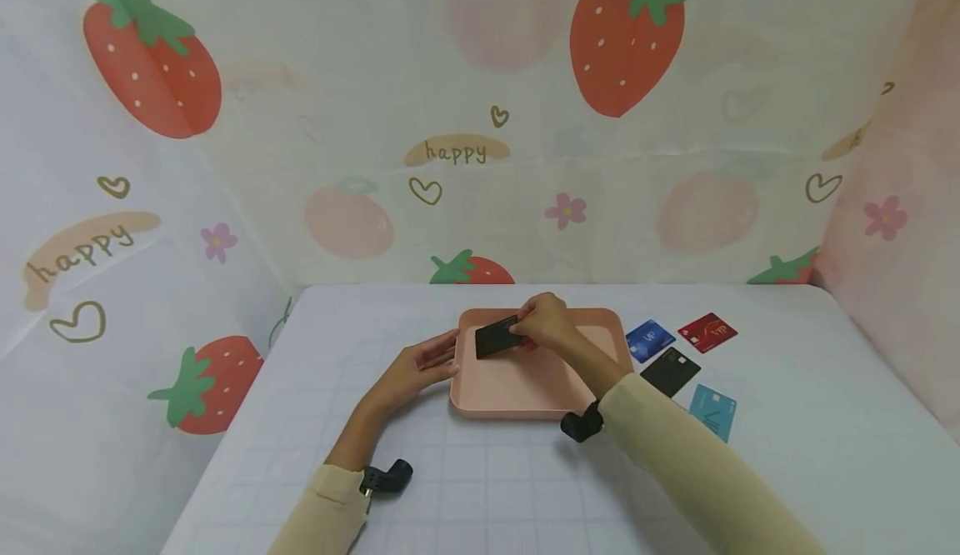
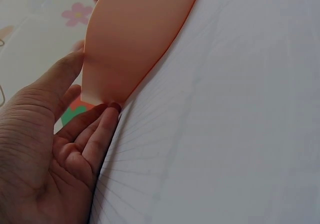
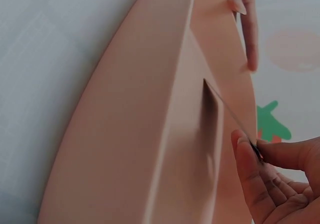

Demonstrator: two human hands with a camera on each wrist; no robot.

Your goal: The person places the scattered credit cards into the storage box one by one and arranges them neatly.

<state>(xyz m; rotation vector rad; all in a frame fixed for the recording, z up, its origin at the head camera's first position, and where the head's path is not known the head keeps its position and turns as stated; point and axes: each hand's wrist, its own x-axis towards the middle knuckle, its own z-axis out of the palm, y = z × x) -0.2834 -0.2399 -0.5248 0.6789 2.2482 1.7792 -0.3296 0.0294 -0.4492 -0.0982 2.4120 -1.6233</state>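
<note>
A black card [image 1: 495, 338] is pinched by its right end between the thumb and fingers of my right hand [image 1: 549, 322]. The card is tilted over the left part of a shallow pink tray [image 1: 525, 392], and the right wrist view shows it edge-on, a thin line [image 3: 227, 105] above the tray floor. My left hand [image 1: 408, 376] rests against the tray's left side with fingers extended. From the left wrist, the hand's fingertips [image 2: 114, 107] touch the tray's outer wall [image 2: 135, 34] low down, near the tabletop.
Right of the tray lie a blue card [image 1: 650, 341], a red card [image 1: 708, 332], a second black card [image 1: 671, 372] and a light blue card [image 1: 714, 412], the last partly behind the right sleeve [image 1: 675, 447]. A strawberry-print curtain [image 1: 480, 63] surrounds the white table [image 1: 465, 488].
</note>
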